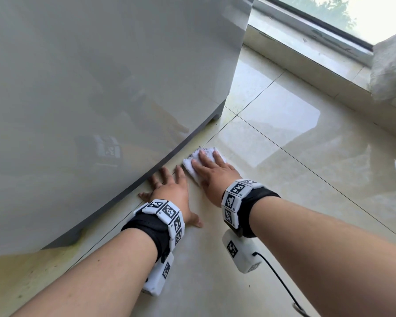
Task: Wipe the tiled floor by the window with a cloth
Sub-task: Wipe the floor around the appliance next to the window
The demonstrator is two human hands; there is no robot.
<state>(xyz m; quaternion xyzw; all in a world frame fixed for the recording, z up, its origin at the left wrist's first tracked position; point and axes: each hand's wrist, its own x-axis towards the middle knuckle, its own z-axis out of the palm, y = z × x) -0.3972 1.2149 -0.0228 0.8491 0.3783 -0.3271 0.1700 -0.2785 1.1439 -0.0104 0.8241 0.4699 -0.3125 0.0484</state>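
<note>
Glossy beige tiled floor (284, 179) stretches from a tall grey cabinet (101, 88) on the left to a low stone sill (306, 53) under the window (352, 17) at upper right, with daylight reflecting off the tiles. A person leans over the floor with both bare forearms reaching forward. The right hand (213, 173) lies flat on a small white cloth (189, 167), fingers straight and close together, pressing it onto the tile. The cloth sits just beside the cabinet's lower edge, close to a grout line and well apart from the sill. The left hand (172, 191) rests palm-down on the bare floor next to the cloth, fingers spread wide and thumb out to the side, its fingertips at the shadowed gap under the cabinet. It holds nothing. Each wrist carries a black band (146, 227) ringed with white blocks printed in black-and-white square codes, and a white module (240, 252) hangs below each band. A black cable (281, 284) runs from the right module towards the lower edge. A crumpled white bag (391, 69) sits on the sill at far right.
</note>
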